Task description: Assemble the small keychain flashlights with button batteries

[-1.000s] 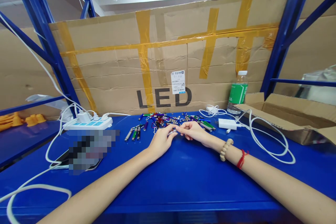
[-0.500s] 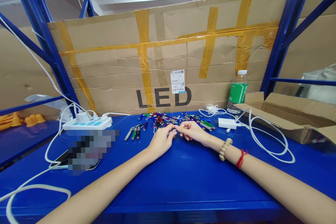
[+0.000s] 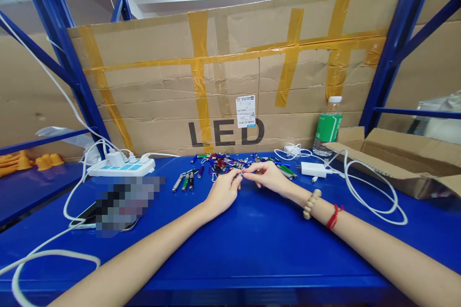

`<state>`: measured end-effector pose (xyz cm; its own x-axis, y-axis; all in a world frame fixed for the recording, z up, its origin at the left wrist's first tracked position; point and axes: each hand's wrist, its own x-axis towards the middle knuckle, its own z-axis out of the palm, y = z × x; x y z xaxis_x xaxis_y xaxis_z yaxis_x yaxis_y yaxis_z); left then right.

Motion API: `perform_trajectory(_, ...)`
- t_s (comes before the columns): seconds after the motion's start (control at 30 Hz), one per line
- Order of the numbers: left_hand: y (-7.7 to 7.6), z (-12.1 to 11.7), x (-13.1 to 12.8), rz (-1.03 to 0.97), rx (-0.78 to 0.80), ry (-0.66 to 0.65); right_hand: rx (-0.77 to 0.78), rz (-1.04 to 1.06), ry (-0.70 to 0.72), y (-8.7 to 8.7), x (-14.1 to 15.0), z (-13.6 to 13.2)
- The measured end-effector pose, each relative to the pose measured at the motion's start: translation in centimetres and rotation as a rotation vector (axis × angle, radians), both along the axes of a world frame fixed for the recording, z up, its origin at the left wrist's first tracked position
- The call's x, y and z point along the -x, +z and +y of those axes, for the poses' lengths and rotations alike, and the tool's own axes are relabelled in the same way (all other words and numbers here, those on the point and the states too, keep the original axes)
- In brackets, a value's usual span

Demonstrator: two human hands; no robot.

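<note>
My left hand [image 3: 224, 191] is closed in a pinch, with a small silvery piece [image 3: 241, 174] just showing at the fingertips; its kind is too small to tell. My right hand [image 3: 267, 177] meets it there, thumb and forefinger pinched at the same spot, and whatever lies between them is hidden. Just beyond both hands lies a loose pile of small metal tubes [image 3: 219, 159] in purple, red, blue and green, some with clips. Left of my left hand, several silver, green and black tubes [image 3: 185, 182] lie side by side.
A power strip [image 3: 124, 168] with plugs and a pixelated dark item [image 3: 122, 206] are at left. On the right are a white charger [image 3: 313, 169], looped cables [image 3: 374, 213], a bottle [image 3: 328, 127] and an open carton [image 3: 399, 158]. Cardboard [image 3: 162, 100] walls the back.
My right hand's fingers have straightened and come closer to the left fingertips. The silvery piece shows less than before. The whole view has shifted slightly.
</note>
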<state>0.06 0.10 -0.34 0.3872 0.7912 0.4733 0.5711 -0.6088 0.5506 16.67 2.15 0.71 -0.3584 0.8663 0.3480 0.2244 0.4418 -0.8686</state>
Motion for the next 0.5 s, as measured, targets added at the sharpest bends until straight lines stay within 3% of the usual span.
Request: perform_trajectory(0.5, 0.03, -0.37, 0.46, 0.071, 0.050, -0.150, -0.003, -0.072, 0.155, -0.91, -1.08, 0.63)
